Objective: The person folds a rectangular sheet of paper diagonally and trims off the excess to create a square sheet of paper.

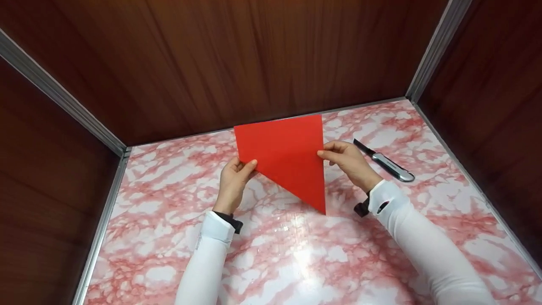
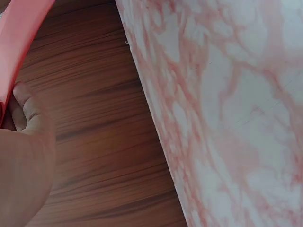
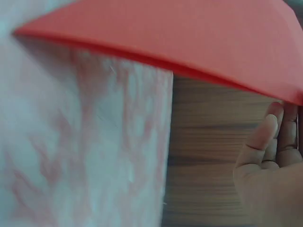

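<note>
Both hands hold up a red sheet of paper [image 1: 288, 152] over the marbled table. Its lower edge slants down to a pointed corner at the right, and in the right wrist view the red paper [image 3: 189, 38] shows a folded, doubled edge. My left hand [image 1: 235, 178] pinches the left end of the slanting edge, thumb in front and fingers behind. On the right side edge, my right hand [image 1: 345, 161] pinches the paper between thumb and fingers. In the left wrist view part of the left hand [image 2: 28, 156] shows beside the paper [image 2: 21, 42].
A utility knife [image 1: 391, 166] with a grey and black handle and its dark blade out lies on the table right of the right hand. Dark wood panels [image 1: 254, 59] with metal frame edges [image 1: 438, 51] enclose the red-and-white marbled table [image 1: 169, 254] at the back and both sides.
</note>
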### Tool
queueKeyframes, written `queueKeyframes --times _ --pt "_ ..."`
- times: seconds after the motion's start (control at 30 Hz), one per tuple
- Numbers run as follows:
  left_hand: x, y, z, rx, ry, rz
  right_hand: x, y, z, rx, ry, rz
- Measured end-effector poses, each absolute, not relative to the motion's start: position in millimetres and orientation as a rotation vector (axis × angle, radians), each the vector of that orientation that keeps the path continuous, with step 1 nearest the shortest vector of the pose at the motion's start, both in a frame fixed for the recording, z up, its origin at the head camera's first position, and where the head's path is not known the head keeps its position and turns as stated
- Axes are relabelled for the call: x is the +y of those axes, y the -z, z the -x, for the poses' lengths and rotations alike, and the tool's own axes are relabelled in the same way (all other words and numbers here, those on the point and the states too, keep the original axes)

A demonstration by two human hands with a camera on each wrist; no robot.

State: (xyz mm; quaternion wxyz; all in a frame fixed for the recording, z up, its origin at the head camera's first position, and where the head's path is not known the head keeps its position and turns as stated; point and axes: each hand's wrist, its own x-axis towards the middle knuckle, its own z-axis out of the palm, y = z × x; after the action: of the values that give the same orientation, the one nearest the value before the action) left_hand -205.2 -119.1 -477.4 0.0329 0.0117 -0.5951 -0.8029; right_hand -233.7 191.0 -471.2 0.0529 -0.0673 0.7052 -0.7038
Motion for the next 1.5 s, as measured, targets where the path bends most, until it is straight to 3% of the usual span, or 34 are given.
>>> queueKeyframes --times 0.4,0.87,1.5 --pt "-128 469 206 -1.985 2.456 -0.012 202 456 233 2.329 2.008 0.168" --pt "-146 468 205 -2.200 2.534 0.191 208 444 227 2.400 1.902 0.213" --pt "-155 471 205 -2.204 2.534 0.392 208 456 233 2.348 1.989 0.273"
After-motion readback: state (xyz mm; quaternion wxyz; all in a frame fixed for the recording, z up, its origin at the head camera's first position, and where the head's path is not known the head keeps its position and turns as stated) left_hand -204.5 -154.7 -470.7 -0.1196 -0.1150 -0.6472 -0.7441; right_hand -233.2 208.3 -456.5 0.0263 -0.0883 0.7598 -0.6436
